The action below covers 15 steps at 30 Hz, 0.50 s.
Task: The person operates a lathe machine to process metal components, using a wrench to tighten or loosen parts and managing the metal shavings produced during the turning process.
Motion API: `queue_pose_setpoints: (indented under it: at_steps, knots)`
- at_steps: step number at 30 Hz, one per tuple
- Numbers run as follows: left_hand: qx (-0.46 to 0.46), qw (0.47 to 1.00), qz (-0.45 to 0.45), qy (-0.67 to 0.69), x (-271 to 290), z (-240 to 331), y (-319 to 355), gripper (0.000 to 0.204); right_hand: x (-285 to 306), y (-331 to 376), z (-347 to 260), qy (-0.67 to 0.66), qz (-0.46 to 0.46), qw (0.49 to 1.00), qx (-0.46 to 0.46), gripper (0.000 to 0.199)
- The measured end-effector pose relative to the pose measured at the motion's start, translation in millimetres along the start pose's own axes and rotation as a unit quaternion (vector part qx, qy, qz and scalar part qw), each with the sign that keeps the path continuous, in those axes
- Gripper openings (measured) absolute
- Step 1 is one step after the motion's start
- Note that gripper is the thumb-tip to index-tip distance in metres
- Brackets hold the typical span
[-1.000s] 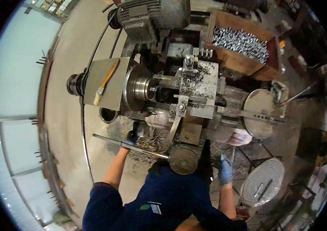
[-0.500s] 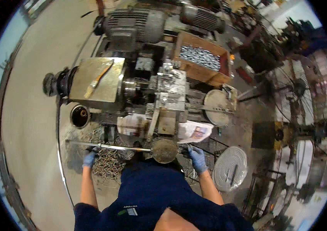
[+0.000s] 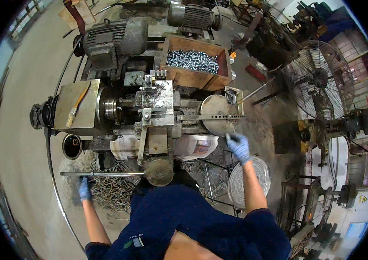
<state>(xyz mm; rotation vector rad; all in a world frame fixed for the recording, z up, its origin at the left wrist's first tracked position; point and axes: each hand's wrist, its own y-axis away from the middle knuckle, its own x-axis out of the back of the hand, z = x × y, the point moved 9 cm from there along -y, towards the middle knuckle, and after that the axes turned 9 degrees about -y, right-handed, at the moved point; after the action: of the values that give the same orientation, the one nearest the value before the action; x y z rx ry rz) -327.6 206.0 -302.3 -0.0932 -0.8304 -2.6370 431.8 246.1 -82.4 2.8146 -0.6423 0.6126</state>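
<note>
Lathe (image 3: 160, 106) filling middle, torso (image 3: 171, 210) covering scene nearest it. Round metal disc (image 3: 214, 105) lying right, perforated bar (image 3: 210, 117) partly covering it. Steel rod (image 3: 114, 174) stretching near left. Right hand (image 3: 239, 148) hovering beside disc's near edge, farther out than half second ago, grip impossible to tell; left hand (image 3: 85, 190) lingering at rod, grip unclear.

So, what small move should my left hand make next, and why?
I'd probably settle your left hand firmly on the long metal rod: it is right by the rod, but I can't tell whether its fingers close around it. Your right hand is away near the round plate, not steadying the rod.
</note>
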Motion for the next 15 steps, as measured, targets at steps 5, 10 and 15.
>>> queue_pose_setpoints:
  at_steps: [5,10,15]
  knots:
    - [0.01,0.999,0.046,0.027,-21,22,55,0.024,40,-128,-24,0.035,-0.006,0.997,0.075,0.028]
    - [0.025,0.995,0.088,0.032,-26,24,82,0.023,-13,-220,-6,0.209,-0.143,0.966,-0.06,0.046]
    - [0.022,0.989,0.12,0.084,-42,-1,113,0.025,-48,-275,68,0.021,-0.296,0.943,-0.151,0.048]
